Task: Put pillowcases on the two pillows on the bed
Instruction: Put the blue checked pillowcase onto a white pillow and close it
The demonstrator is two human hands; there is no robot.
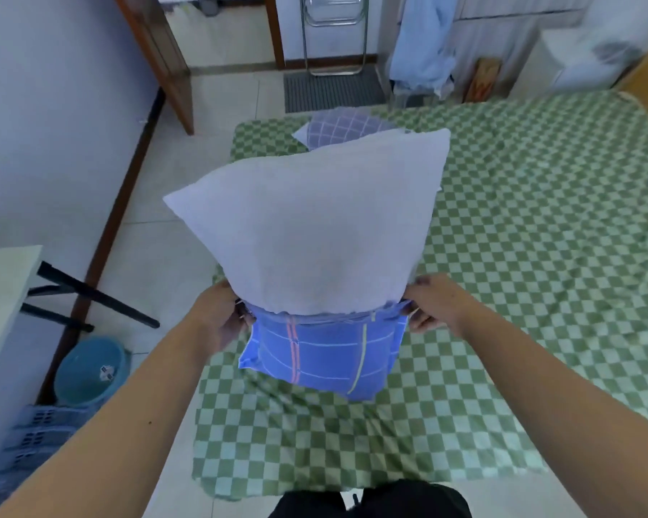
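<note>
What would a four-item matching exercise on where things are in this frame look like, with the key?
Things:
1. white bare pillow
2. blue striped pillowcase
3. pale grid-patterned pillow
4. round blue plastic basin

Places or states:
A. on the floor beside the green checked bed sheet
B. lying at the far end of the bed
C. lower end tucked inside a case, most of it sticking out
D. opening gripped on either side by the left hand and right hand

Pairs: 1-C, 2-D, 3-B, 4-A
</note>
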